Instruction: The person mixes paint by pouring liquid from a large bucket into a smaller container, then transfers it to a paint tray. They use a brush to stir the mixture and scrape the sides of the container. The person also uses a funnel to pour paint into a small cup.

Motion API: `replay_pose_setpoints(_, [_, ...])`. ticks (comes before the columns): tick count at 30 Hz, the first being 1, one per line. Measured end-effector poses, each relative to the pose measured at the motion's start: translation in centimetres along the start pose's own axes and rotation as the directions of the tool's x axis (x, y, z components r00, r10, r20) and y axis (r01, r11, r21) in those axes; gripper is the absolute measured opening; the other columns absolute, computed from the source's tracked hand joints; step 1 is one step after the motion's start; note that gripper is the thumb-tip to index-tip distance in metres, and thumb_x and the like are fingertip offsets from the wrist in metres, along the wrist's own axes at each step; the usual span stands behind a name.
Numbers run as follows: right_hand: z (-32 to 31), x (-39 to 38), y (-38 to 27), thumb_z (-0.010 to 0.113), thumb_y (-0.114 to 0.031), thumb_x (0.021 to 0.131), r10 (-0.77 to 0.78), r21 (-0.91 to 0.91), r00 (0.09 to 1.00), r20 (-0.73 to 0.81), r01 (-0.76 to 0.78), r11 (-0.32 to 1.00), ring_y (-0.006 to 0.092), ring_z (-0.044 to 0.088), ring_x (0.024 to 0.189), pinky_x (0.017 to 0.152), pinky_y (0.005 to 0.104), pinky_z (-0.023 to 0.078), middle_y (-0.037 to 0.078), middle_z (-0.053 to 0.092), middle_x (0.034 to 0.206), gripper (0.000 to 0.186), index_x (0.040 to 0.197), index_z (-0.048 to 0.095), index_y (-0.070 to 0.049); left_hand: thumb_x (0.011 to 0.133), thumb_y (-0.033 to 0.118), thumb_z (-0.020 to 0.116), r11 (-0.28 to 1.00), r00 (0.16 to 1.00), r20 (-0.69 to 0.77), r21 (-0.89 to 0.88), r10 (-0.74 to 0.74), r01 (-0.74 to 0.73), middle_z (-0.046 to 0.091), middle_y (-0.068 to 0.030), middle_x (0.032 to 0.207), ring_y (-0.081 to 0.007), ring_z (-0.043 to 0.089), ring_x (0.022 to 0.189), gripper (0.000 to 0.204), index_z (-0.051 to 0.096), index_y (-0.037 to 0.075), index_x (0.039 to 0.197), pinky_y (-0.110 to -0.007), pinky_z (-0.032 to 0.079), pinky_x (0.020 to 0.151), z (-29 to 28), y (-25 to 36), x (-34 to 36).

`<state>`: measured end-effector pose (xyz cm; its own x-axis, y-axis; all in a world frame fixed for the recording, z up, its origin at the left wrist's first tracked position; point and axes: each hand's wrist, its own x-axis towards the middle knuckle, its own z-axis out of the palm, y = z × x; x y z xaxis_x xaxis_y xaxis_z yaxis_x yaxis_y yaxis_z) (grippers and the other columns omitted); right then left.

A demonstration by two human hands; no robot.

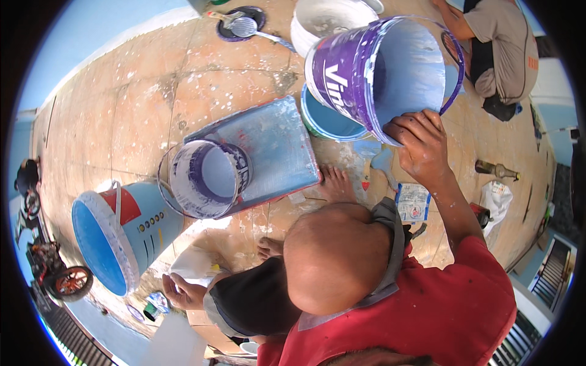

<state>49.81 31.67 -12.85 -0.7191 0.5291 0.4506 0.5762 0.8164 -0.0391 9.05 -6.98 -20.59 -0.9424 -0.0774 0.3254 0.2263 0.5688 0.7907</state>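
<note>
My right hand (421, 143) grips the lower rim of a purple paint bucket (342, 67), which is held tilted with its mouth toward the right. Pale blue paint coats the inside, and its handle hangs round the mouth. Directly below it stands an open bucket with blue paint inside (334, 119), partly hidden by the purple one. My left hand (183, 291) holds nothing; its fingers are apart and slightly curled beside my left knee. Near that hand are a large blue bucket with a white rim (143, 226) and a white container (194, 263).
A paint-smeared blue tray (278, 152) carries a small paint-streaked bucket (210, 177). A white tub (323, 21) and a black lid with a strainer (244, 26) lie beyond. Nearby are a paintbrush (366, 174) and a bottle (497, 169). Another person (503, 49) crouches at far right.
</note>
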Motion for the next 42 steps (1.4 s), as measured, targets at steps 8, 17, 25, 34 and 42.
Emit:
replay_pose_setpoints(8, [0.0, 3.5, -0.3, 0.074, -0.010, 0.085, 0.052, -0.069, 0.977, -0.205, -0.068, 0.995, 0.0336, 0.069, 0.093, 0.089, 0.0474, 0.050, 0.014, 0.072, 0.095, 0.016, 0.098, 0.073, 0.000, 0.108, 0.012, 0.064, 0.979, 0.982, 0.135, -0.139, -0.131, 0.149, 0.070, -0.0158, 0.126, -0.0221, 0.066, 0.112, 0.034, 0.063, -0.005, 0.136, -0.035, 0.054, 0.099, -1.5, -4.9, -1.2])
replay_pose_setpoints(17, [7.1, 14.5, -17.6, 0.069, -0.010, 0.078, -0.618, 0.473, 0.779, -0.111, 0.588, 0.656, 0.0239, 0.069, 0.097, 0.095, 0.0427, 0.050, 0.004, 0.072, 0.098, 0.016, 0.093, 0.073, -0.008, 0.110, 0.020, 0.061, 0.909, 0.800, 0.549, -0.158, -0.243, 0.385, 0.069, -0.0167, 0.131, -0.0213, 0.068, 0.111, 0.044, 0.057, -0.003, 0.147, -0.034, 0.056, 0.093, 2.8, 1.4, -3.2])
replay_pose_setpoints(25, [7.3, 15.0, -17.4, 0.070, -0.007, 0.076, -0.617, 0.492, 0.785, -0.065, 0.563, 0.664, 0.0258, 0.069, 0.096, 0.095, 0.0433, 0.049, 0.006, 0.073, 0.097, 0.015, 0.091, 0.071, -0.006, 0.101, 0.021, 0.073, 0.998, 0.863, 0.506, -0.049, -0.006, 0.036, 0.066, -0.0214, 0.137, -0.0335, 0.067, 0.121, 0.053, 0.057, 0.000, 0.147, -0.044, 0.054, 0.103, 2.1, 0.4, -5.7])
replay_pose_setpoints(34, [2.2, 9.9, -6.1, 0.078, -0.010, 0.095, 0.109, 0.311, 0.992, 0.058, -0.122, 0.942, 0.0322, 0.068, 0.095, 0.091, 0.0408, 0.050, 0.015, 0.075, 0.103, 0.020, 0.110, 0.074, 0.003, 0.081, 0.013, 0.080, 0.580, 0.379, 0.609, -0.168, 0.697, -0.797, 0.064, -0.0079, 0.102, -0.0309, 0.062, 0.106, 0.032, 0.068, 0.010, 0.111, -0.056, 0.040, 0.119, 12.3, 1.4, -6.2])
replay_pose_setpoints(42, [1.2, -0.9, 6.1, 0.076, -0.020, 0.101, 0.486, 0.120, 0.874, 0.010, -0.484, 0.867, 0.0259, 0.072, 0.095, 0.092, 0.0393, 0.054, 0.020, 0.080, 0.110, 0.033, 0.121, 0.073, 0.007, 0.076, 0.009, 0.083, 0.589, 0.448, 0.411, -0.336, 0.794, -0.735, 0.054, -0.0051, 0.081, -0.0268, 0.058, 0.086, 0.022, 0.067, 0.010, 0.090, -0.052, 0.048, 0.104, 12.1, 5.0, -5.3])
